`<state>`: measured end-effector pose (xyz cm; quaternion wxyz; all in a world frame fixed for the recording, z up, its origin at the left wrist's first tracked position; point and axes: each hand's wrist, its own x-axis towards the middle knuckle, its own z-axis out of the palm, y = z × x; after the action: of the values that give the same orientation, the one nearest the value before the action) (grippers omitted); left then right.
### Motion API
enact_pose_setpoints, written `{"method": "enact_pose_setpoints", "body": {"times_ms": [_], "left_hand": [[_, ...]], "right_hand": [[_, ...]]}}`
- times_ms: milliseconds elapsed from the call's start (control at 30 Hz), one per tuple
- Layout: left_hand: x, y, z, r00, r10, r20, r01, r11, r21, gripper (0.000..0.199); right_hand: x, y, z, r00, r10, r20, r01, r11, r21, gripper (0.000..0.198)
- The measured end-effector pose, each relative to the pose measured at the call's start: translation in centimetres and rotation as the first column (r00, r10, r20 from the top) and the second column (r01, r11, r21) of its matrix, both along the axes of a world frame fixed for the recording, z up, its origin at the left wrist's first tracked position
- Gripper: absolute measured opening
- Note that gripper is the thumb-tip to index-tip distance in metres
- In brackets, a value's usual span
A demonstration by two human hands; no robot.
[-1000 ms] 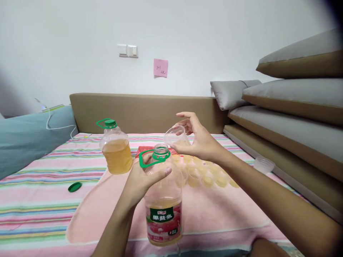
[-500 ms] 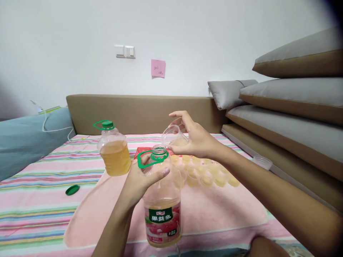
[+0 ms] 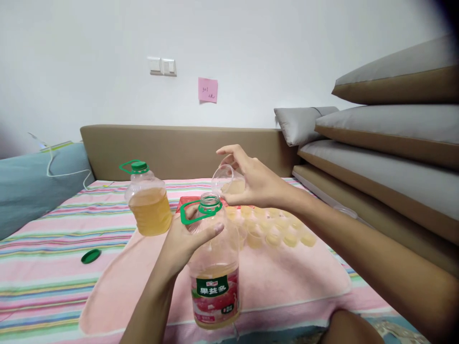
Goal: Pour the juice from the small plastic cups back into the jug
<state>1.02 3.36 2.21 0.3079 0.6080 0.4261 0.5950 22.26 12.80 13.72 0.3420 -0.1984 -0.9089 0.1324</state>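
My left hand (image 3: pixel 190 239) is wrapped round the neck and shoulder of a large clear juice bottle (image 3: pixel 214 258) with a green ring handle and no cap. Pale yellow juice fills its lower part, behind a red and green label. My right hand (image 3: pixel 254 181) grips a clear plastic cup (image 3: pixel 229 181), tilted with its rim toward the bottle's open mouth. Some pale juice lies in the cup. Behind the bottle stand several clear cups (image 3: pixel 273 239) of pale yellow juice in rows, partly hidden by my right arm and the bottle.
A second juice bottle (image 3: pixel 150 210), capped in green, stands to the left. A loose green cap (image 3: pixel 91 256) lies on the striped sheet (image 3: pixel 46 267). A red packet (image 3: pixel 184 203) sits behind the open bottle. Stacked cushions (image 3: pixel 387 157) rise at the right; a pink mat (image 3: pixel 287 282) lies beneath.
The whole view has shifted slightly, moving things left in the picture. The cup in my right hand remains tilted by the bottle mouth, and my left hand keeps its hold on the bottle.
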Motion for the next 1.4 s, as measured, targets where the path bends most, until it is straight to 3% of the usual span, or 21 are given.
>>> {"method": "enact_pose_setpoints", "body": {"times_ms": [867,1400], "left_hand": [[0.0,0.2,-0.2,0.998,-0.008,0.056,0.011,0.999,-0.042,0.059],[0.0,0.1,0.0,0.999,-0.007,0.036,0.009,0.999,-0.053,0.059]], "right_hand": [[-0.6,-1.0,1.9,0.985,-0.035,0.168,0.01,0.989,0.15,0.087],[-0.6,-1.4,2.7,0.975,-0.021,0.219,-0.01,0.99,0.141,0.087]]}}
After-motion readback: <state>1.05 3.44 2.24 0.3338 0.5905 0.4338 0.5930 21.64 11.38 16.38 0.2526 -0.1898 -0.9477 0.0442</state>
